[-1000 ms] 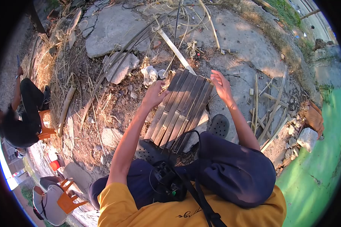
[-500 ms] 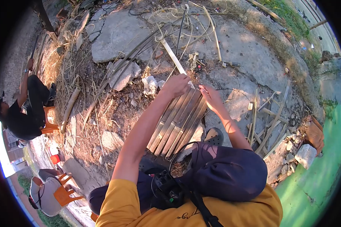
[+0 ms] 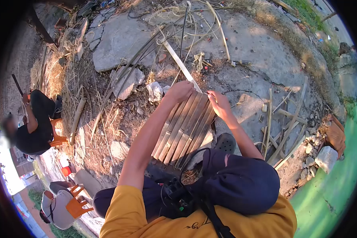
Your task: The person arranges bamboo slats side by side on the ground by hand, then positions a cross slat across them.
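Observation:
A panel of brown bamboo slats (image 3: 180, 133) lies side by side in front of me, tilted between my legs. My left hand (image 3: 181, 91) is closed at the panel's far end, its fingers against a long pale bamboo strip (image 3: 177, 58) that runs away over the ground. Across from it, my right hand (image 3: 219, 104) is closed in a pinch at the panel's far right corner. Whatever is between its fingertips is too small to make out.
Split bamboo pieces (image 3: 285, 123) lie on cracked concrete at the right, beside rubble and a pale block (image 3: 326, 159). Thin strips (image 3: 174, 18) tangle at the far side. At the left, one person (image 3: 35, 131) holds a dark stick; another person (image 3: 61, 208) sits by an orange chair (image 3: 77, 204).
My right hand has turned slightly and its fingers are drawn in closer to the slats. The left hand stays at nearly the same spot. The view has shifted slightly, and the seated person's arm has lowered.

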{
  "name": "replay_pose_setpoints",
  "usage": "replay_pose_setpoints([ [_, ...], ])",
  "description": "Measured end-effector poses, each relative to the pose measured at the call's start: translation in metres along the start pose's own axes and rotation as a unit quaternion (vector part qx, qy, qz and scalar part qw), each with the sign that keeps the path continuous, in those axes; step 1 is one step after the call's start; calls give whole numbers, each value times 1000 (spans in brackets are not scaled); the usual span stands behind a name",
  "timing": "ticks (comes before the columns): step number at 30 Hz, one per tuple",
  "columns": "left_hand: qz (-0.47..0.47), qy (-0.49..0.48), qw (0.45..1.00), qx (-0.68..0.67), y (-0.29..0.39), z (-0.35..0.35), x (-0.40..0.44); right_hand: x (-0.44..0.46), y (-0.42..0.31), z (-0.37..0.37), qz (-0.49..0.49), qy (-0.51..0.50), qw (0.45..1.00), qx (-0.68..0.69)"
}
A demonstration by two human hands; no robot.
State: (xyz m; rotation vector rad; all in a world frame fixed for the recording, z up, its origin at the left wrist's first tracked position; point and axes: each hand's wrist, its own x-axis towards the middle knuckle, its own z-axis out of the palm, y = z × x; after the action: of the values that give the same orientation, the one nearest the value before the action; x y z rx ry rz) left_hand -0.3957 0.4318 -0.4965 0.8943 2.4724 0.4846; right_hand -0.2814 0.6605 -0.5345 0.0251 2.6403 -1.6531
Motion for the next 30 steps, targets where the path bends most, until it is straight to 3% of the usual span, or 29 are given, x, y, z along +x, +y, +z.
replay_pose_setpoints([
  [3,14,86,996,-24,12,-2,-10,1,0,5,-10,13,1000,15],
  [10,39,18,999,7,22,2,0,4,-11,10,-33,10,998,-46],
  [15,90,56,994,7,21,8,4,4,-6,12,-25,0,999,-46],
  [26,85,67,994,3,19,13,-1,6,-7,12,-51,23,998,-32],
  [30,70,70,995,12,26,11,-10,3,-9,12,-15,14,999,-29],
])
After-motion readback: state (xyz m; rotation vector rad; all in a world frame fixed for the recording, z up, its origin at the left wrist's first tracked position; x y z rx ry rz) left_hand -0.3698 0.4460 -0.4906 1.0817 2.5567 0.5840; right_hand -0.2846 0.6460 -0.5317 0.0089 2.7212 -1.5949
